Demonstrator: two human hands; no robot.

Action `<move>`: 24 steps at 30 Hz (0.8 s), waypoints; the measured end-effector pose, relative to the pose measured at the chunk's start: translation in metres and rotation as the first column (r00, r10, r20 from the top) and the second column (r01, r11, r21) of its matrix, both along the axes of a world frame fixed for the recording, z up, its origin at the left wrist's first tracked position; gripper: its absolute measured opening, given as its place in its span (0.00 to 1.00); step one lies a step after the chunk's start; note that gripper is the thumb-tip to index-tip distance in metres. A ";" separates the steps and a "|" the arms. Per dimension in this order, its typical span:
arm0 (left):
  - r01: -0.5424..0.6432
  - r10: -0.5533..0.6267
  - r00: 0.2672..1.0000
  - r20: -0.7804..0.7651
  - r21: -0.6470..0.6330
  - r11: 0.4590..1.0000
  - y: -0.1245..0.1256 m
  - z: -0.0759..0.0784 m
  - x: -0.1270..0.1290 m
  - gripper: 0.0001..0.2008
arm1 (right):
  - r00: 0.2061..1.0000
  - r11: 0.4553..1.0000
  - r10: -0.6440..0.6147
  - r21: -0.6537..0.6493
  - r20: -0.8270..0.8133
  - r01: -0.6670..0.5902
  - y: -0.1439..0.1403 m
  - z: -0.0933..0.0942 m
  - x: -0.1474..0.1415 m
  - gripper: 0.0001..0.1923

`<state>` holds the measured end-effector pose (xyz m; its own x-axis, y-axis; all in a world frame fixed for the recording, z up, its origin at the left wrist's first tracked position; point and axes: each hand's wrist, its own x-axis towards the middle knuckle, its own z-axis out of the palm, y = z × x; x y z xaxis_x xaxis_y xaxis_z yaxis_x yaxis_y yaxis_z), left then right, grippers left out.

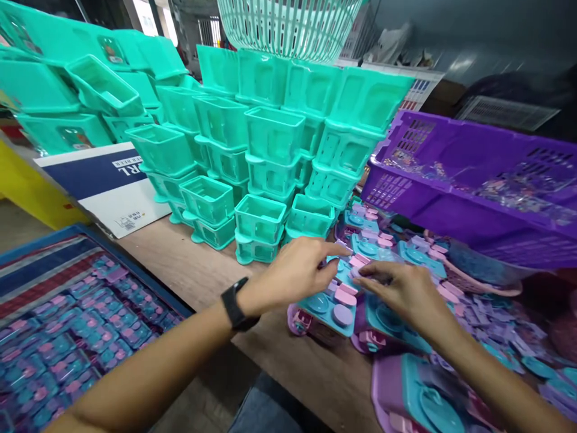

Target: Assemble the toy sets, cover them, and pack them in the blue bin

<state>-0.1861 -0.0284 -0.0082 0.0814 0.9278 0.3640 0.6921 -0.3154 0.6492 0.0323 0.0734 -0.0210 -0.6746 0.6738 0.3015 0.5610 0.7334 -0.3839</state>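
Observation:
My left hand (pixel 300 267), with a black watch (pixel 235 305) on its wrist, hovers over a row of toy units with turquoise tops. Its index finger is stretched out and its thumb stands apart, with nothing visible between them. My right hand (pixel 408 288) pinches a small lilac piece (pixel 356 272) at the turquoise top in the middle of the row. Its fingertips partly cover that piece. Just in front stands a toy unit (pixel 318 304) with a pink block (pixel 345 294) and a lilac round knob (pixel 342 315) on top. A purple-sided unit (pixel 392 385) lies nearer me on the right.
Stacked turquoise bins (pixel 270 135) rise behind my hands, a pale green basket (pixel 293 27) above them. A purple crate (pixel 469 162) stands back right, with loose lilac pieces (pixel 500 325) before it. A blue-rimmed tray (pixel 45 240) of packed toys is left, beside a white-and-blue carton (pixel 112 192).

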 end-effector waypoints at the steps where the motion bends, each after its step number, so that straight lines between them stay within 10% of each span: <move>1: 0.051 -0.053 0.987 -0.153 -0.015 0.999 0.011 0.002 -0.002 0.18 | 0.999 1.000 0.008 -0.009 0.048 -0.008 0.004 -0.003 -0.003 0.09; 6: 0.169 -0.255 0.839 -0.480 -0.216 0.962 0.044 0.006 -0.001 0.23 | 0.984 0.991 0.109 0.059 0.143 -0.118 0.009 -0.006 -0.006 0.08; 18: 0.220 -0.335 0.802 -0.495 -0.276 0.936 0.047 0.002 -0.004 0.25 | 0.946 0.837 0.238 0.448 0.220 -0.315 0.011 -0.031 0.004 0.20; 24: 0.182 -0.352 0.798 -0.490 -0.361 0.915 0.053 0.003 -0.002 0.26 | 0.934 0.878 0.266 0.340 0.239 -0.337 0.011 -0.029 0.003 0.16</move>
<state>-0.1883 0.0248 -0.0056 0.4431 0.8924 -0.0856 0.8681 -0.4032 0.2897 0.0350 0.0849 -0.0500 -0.8932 0.2921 0.3420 0.3224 0.9460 0.0341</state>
